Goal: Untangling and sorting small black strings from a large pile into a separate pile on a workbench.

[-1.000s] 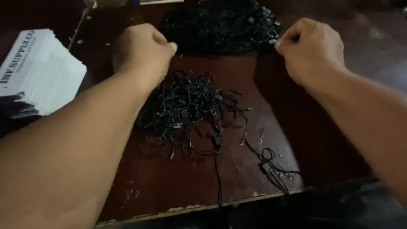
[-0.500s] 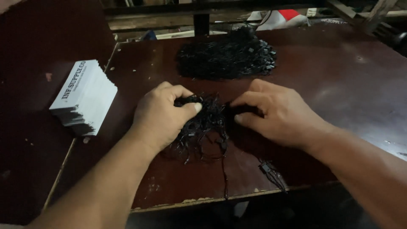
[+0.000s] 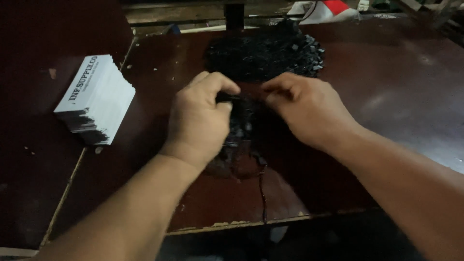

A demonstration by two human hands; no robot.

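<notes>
While both hands meet over a dark table point(image 3: 386, 96), the left hand point(image 3: 200, 118) and right hand point(image 3: 309, 108) each pinch a tangle of black cords point(image 3: 241, 130). A stack of white cards point(image 3: 96, 99) lies left.

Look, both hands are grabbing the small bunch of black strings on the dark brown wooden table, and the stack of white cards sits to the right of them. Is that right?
Not quite. The stack of white cards sits to the left of the hands, not the right, as the head view shows. The rest holds: the left hand and right hand both grip the small bunch of black strings on the dark brown wooden table.
</notes>
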